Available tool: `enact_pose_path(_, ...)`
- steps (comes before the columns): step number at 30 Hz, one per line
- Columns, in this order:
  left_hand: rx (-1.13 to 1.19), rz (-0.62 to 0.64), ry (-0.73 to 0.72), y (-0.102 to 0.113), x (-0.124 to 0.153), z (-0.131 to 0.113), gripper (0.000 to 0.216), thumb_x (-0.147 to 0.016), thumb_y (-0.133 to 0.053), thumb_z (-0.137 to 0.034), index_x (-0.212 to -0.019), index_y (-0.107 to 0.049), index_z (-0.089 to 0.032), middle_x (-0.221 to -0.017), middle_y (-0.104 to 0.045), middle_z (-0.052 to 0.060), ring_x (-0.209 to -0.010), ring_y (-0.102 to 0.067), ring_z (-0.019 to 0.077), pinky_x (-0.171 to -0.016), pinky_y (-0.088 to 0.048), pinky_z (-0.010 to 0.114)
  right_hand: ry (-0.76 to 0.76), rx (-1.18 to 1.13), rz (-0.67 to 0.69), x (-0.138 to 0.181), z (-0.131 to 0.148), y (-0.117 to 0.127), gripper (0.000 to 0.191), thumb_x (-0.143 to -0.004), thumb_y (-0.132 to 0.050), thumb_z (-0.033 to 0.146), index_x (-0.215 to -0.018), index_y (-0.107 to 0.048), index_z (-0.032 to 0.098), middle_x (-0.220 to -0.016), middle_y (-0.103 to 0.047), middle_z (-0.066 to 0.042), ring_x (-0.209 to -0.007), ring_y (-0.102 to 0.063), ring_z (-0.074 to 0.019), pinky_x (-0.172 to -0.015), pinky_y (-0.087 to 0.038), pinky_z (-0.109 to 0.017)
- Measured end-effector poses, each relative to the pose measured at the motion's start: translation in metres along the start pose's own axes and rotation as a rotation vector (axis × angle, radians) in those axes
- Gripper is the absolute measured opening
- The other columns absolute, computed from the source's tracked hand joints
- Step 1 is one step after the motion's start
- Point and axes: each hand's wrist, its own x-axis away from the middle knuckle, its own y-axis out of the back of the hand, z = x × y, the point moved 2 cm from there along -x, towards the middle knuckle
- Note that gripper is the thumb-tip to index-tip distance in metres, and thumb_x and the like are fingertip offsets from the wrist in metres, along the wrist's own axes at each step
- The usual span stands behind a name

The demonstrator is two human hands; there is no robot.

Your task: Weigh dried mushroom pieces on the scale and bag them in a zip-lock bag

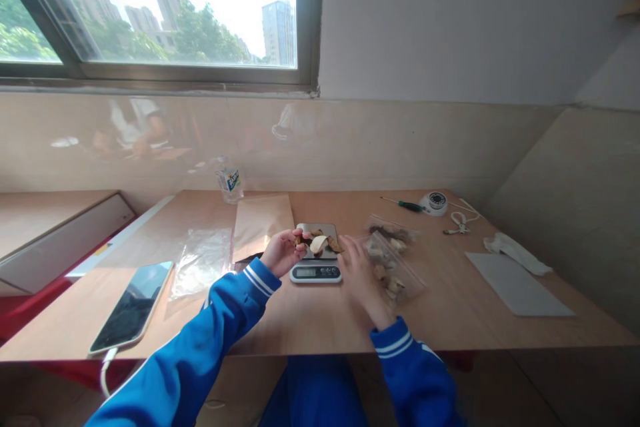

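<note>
A small kitchen scale (316, 273) with a metal plate and a grey display stands in front of me. On its plate lie several dried brown pieces and one pale curved slice (318, 244); I cannot make out their exact kind. At the plate's left edge, my left hand (281, 252) is closed in a pinch on a dried brown piece (299, 240). My right hand (358, 272) is slightly blurred at the scale's right side, fingers stretched out, with fingertips close to a brown piece at the plate's edge. Beside it lies a zip bag of dried pieces (396, 280).
Behind that bag lies another zip bag (387, 230). To the left are a brown paper envelope (264, 217), clear plastic bag (200, 260), bottle (230, 183) and charging tablet (133, 307). To the right are a screwdriver (410, 206), small camera (434, 203) and white sheet (517, 283).
</note>
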Motion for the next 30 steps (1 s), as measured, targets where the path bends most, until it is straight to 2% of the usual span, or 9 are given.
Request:
enact_pose_path(3,-0.063,-0.008,-0.044,0.007,-0.002,0.0,0.014,-0.06,-0.049,-0.005,-0.069,-0.052,-0.015,-0.072,-0.056,0.003,-0.047,-0.045,0.0058,-0.044,-0.039,0.018,-0.069,-0.029,-0.009,-0.012,0.001,-0.025,0.034,-0.084,-0.039,0.02,-0.113,-0.057,0.017,-0.105,-0.06,-0.013,-0.102,-0.054,-0.0242,-0.088,-0.045,-0.042)
enact_pose_path(6,-0.126,-0.024,-0.098,0.018,-0.005,-0.003,0.013,-0.058,-0.049,-0.005,-0.066,-0.051,-0.015,-0.072,-0.057,0.002,-0.048,-0.046,0.0057,-0.044,-0.038,0.017,-0.1,-0.038,0.009,-0.024,0.0,-0.039,0.029,-0.082,-0.04,0.018,-0.1,-0.063,0.017,-0.094,-0.062,-0.012,-0.09,-0.057,-0.0234,-0.083,-0.047,-0.04)
enact_pose_path(9,-0.122,-0.07,-0.149,0.029,-0.011,-0.007,0.013,-0.058,-0.048,-0.004,-0.064,-0.052,-0.015,-0.07,-0.057,0.002,-0.048,-0.046,0.0061,-0.043,-0.038,0.018,-0.124,-0.112,0.023,-0.035,0.007,-0.036,0.028,-0.086,-0.038,0.022,-0.095,-0.064,0.017,-0.095,-0.062,-0.012,-0.089,-0.059,-0.0214,-0.082,-0.047,-0.037)
enact_pose_path(12,-0.109,-0.092,-0.182,0.034,-0.017,-0.007,0.012,-0.06,-0.048,-0.004,-0.062,-0.051,-0.015,-0.068,-0.057,0.002,-0.049,-0.046,0.0064,-0.044,-0.039,0.017,-0.134,-0.294,0.02,-0.041,0.022,-0.03,0.034,-0.091,-0.032,0.03,-0.097,-0.063,0.018,-0.097,-0.064,-0.01,-0.093,-0.059,-0.0202,-0.084,-0.047,-0.035)
enact_pose_path(17,-0.19,-0.014,-0.171,0.026,-0.022,-0.001,0.014,-0.058,-0.049,-0.005,-0.066,-0.055,-0.015,-0.072,-0.061,0.002,-0.051,-0.049,0.0068,-0.05,-0.043,0.018,-0.294,-0.624,0.133,-0.041,0.03,-0.039,0.034,-0.083,-0.05,0.043,-0.103,-0.061,0.018,-0.081,-0.067,-0.004,-0.063,-0.059,-0.015,-0.058,-0.05,-0.028)
enact_pose_path(20,-0.287,-0.005,-0.204,0.024,-0.024,0.0,0.024,-0.06,-0.05,-0.007,-0.078,-0.063,-0.013,-0.089,-0.066,0.005,-0.052,-0.051,0.0063,-0.052,-0.044,0.02,-0.34,-0.698,0.149,-0.044,0.015,-0.044,0.033,-0.078,-0.054,0.042,-0.098,-0.064,0.017,-0.081,-0.067,-0.004,-0.06,-0.057,-0.0136,-0.053,-0.049,-0.026)
enact_pose_path(22,-0.363,-0.053,-0.264,0.028,-0.026,-0.002,0.027,-0.062,-0.051,-0.01,-0.086,-0.064,-0.013,-0.098,-0.065,0.007,-0.052,-0.052,0.0064,-0.051,-0.043,0.021,-0.375,-0.65,0.046,-0.051,-0.003,-0.043,0.035,-0.076,-0.056,0.043,-0.097,-0.063,0.016,-0.086,-0.068,-0.006,-0.064,-0.058,-0.0147,-0.057,-0.049,-0.027)
enact_pose_path(25,-0.474,-0.182,-0.338,0.037,-0.032,-0.003,0.024,-0.065,-0.055,-0.012,-0.088,-0.062,-0.014,-0.098,-0.064,0.007,-0.064,-0.059,0.0114,-0.054,-0.044,0.022,-0.438,-0.483,-0.148,-0.064,-0.03,-0.041,0.038,-0.076,-0.055,0.045,-0.097,-0.062,0.014,-0.091,-0.068,-0.01,-0.069,-0.06,-0.0174,-0.064,-0.049,-0.031)
enact_pose_path(30,-0.629,-0.374,-0.539,0.046,-0.048,0.0,0.016,-0.072,-0.055,-0.014,-0.088,-0.06,-0.016,-0.09,-0.062,0.005,-0.086,-0.061,0.017,-0.071,-0.046,0.026,-0.319,-0.36,-0.022,-0.07,-0.046,-0.053,0.032,-0.081,-0.049,0.045,-0.084,-0.064,0.017,-0.084,-0.068,-0.01,-0.078,-0.062,-0.0206,-0.074,-0.048,-0.035)
